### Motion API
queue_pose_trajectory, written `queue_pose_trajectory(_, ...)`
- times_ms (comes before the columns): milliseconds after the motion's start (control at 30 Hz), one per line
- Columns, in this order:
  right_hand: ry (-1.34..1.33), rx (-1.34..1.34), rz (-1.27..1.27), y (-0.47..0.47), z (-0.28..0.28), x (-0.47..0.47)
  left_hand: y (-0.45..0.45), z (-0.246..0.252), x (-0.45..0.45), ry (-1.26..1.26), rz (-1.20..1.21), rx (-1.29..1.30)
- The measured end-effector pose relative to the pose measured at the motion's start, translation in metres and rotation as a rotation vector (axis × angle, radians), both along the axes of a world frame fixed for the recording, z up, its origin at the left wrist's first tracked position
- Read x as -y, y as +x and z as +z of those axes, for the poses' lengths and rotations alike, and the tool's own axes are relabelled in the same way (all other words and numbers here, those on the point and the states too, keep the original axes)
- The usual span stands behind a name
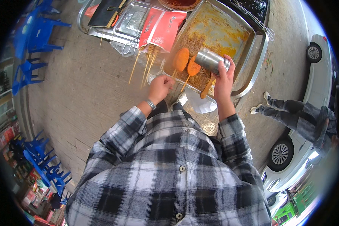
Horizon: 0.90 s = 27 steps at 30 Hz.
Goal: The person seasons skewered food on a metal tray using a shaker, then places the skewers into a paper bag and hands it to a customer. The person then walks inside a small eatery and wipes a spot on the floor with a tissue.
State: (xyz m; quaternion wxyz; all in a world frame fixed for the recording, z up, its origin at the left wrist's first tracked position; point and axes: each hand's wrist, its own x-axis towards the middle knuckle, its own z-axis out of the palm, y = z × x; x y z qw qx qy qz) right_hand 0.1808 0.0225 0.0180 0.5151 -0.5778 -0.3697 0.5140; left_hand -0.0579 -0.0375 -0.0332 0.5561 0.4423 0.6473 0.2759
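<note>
My right hand [225, 77] is closed around a metal shaker can [210, 60], tilted on its side above a seasoning-smeared steel tray [250, 42]. Two orange, spice-coated skewered foods lie at the tray's near left corner: a larger oval one [181, 60] and a smaller one [193, 67] on a wooden stick. With fingers bent together, my left hand [161, 88] grips the stick end of the larger one. A wooden-handled utensil [206, 89] rests over the near rim. Left of the tray, a red and white paper bag [163, 28] holds several skewers, their sticks pointing towards me.
Farther left are a smaller steel tray [119, 28], metal tongs and a black folder-like object [106, 12]. A reddish bowl [179, 3] stands behind. Blue plastic chairs [42, 36] are at far left. A person [296, 115] is beside a white car [313, 82] at right.
</note>
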Motion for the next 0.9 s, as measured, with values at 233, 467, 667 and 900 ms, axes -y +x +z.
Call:
queue_pose_trajectory(233, -0.019, -0.317, -0.120, 0.022, 0.008, 0.030, 0.012, 0.035, 0.010, 0.498, -0.297, -0.630)
queue_pose_trajectory(467, 0.018, -0.066, -0.176, 0.026, -0.010, 0.015, 0.044, 0.019, 0.013, 0.416, -0.616, -0.748)
queue_pose_trajectory(667, 0.086, -0.073, -0.088, 0.026, 0.001, 0.015, 0.052, 0.013, 0.010, 0.363, -0.602, -0.803)
queue_pose_trajectory(900, 0.021, -0.225, -0.082, 0.023, 0.009, 0.033, 0.040, 0.012, 0.021, 0.139, -0.159, -0.176)
